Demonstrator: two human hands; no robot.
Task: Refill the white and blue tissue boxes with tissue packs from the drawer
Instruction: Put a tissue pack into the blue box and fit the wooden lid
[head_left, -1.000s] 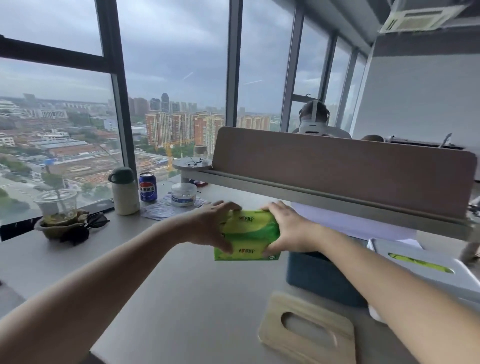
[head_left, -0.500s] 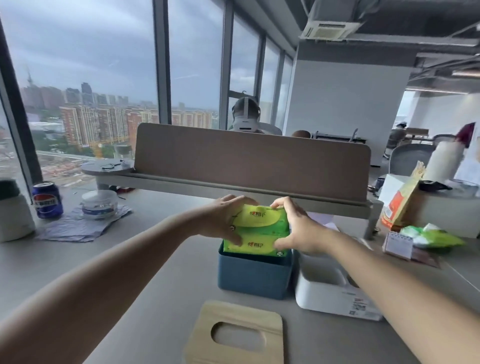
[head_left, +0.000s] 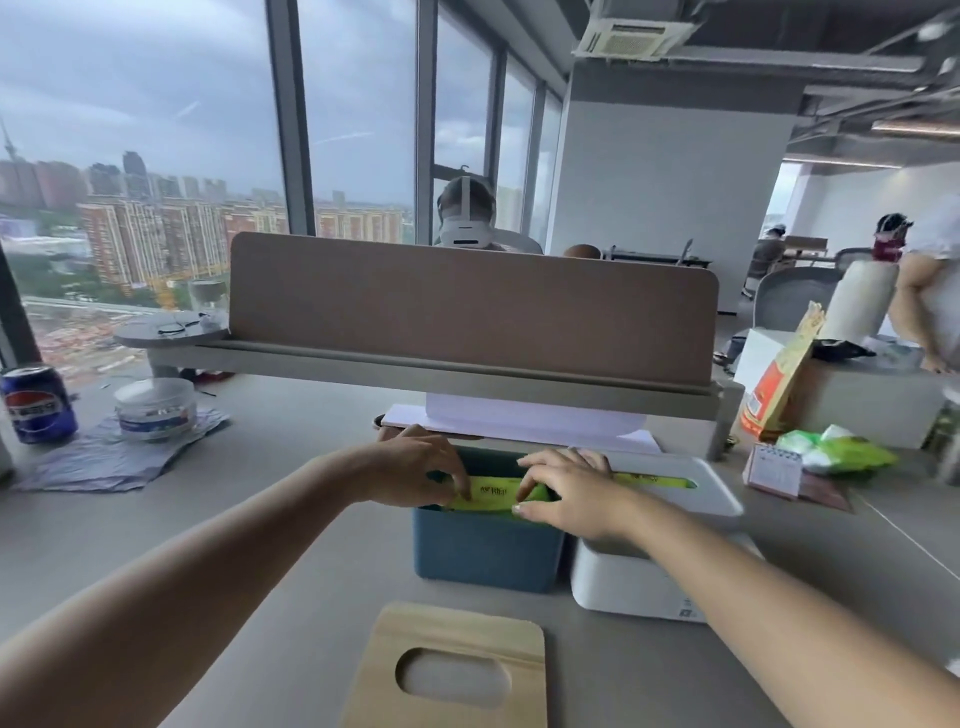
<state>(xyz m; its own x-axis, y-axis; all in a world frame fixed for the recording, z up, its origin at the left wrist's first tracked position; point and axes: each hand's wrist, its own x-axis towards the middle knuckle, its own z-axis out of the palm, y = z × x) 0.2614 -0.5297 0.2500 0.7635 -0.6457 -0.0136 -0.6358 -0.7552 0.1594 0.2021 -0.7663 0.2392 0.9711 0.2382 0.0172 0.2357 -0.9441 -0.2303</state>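
Note:
A green tissue pack (head_left: 491, 492) sits down inside the open blue tissue box (head_left: 488, 548), only its top showing above the rim. My left hand (head_left: 415, 465) presses its left end and my right hand (head_left: 563, 488) its right end. The white tissue box (head_left: 641, 577) stands touching the blue box on the right, with its white lid (head_left: 691, 486) on top and a green strip showing through the lid's slot. The blue box's wooden lid (head_left: 452, 670), with an oval hole, lies flat on the desk in front.
A brown desk divider (head_left: 467, 306) with a grey shelf runs behind the boxes. A Pepsi can (head_left: 36, 402) and a clear tub (head_left: 155, 408) on a cloth stand at the left. Green packs (head_left: 841, 452), a small calendar (head_left: 771, 470) and an orange bag (head_left: 779, 379) lie at the right. People sit beyond.
Both hands carried the green pack rightward over the blue box and pushed it down inside; it now sits mostly below the rim. My head turned right.

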